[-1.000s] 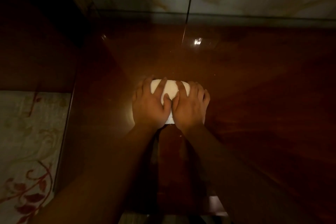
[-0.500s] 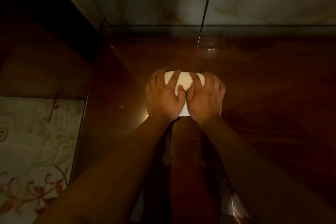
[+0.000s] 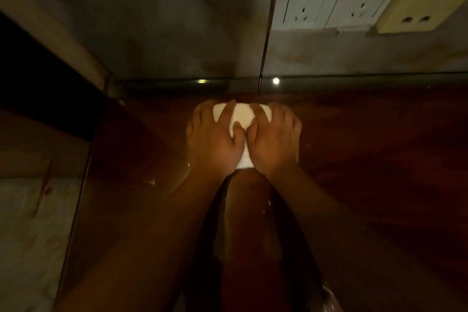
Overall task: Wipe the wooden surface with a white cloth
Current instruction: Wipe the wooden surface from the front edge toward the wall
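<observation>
- A folded white cloth [image 3: 241, 116] is pressed flat on the dark wooden counter [image 3: 367, 159], just above the centre of the frame.
- The left hand [image 3: 211, 143] is laid palm down over the cloth's left part, fingers spread toward the wall; the cloth is pinned under it rather than gripped.
- The right hand [image 3: 274, 143] is laid the same way over the right part, and the two thumbs are seen side by side at the middle of the cloth.
- The fingertips and the far edge of the cloth are found close to the counter's back edge, where a dark strip [image 3: 354, 81] runs along the foot of the tiled wall [image 3: 152, 20]; very little bare wood is left ahead of them.
- Broad open wood is seen to the right of the hands, reaching the right border of the frame.
- To the left, a narrower band of wood is bounded by the counter's side edge [image 3: 83, 180], which slants down the left of the frame; beyond it a pale patterned fabric [image 3: 30, 223] is seen at lower left.
- White wall sockets [image 3: 329, 0] and a yellowish one [image 3: 425, 0] are seen at upper right.
- Compared with the frame half a second earlier, the hands and cloth are found nearer the back edge, and more of the sockets is brought into view.
</observation>
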